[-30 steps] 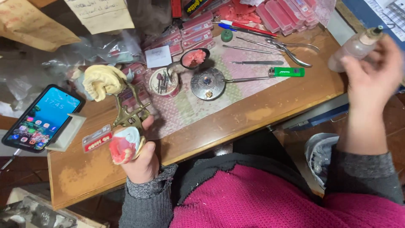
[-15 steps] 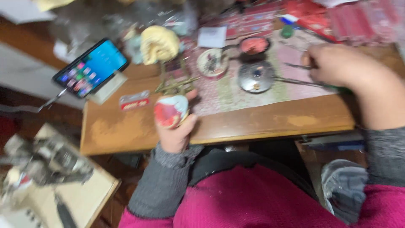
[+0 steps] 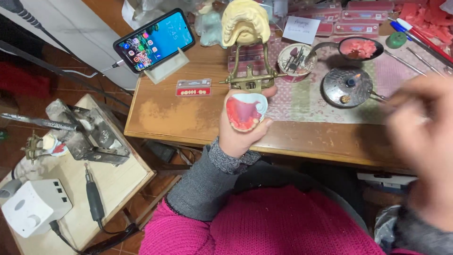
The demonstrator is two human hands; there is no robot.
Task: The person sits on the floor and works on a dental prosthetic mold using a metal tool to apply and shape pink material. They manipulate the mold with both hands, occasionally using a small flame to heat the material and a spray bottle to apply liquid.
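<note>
Dental cast with red wax (image 3: 244, 111), mounted on a brass articulator (image 3: 249, 71), held over the front edge of the wooden table (image 3: 188, 118). Cupped from below in the left hand (image 3: 240, 132), fingers curled and pressed against its sides. Right hand (image 3: 422, 137) blurred near the right end; finger state impossible to tell. Seemingly mid wax-up, beside the small alcohol burner (image 3: 348, 86). Called next, probably, for steady support and a warmed instrument at the wax.

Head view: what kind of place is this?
Probably a dental technician's workbench. The left hand holds a plaster jaw model with pink wax on a brass hinged frame, with a small burner and a card of false teeth nearby.
</note>
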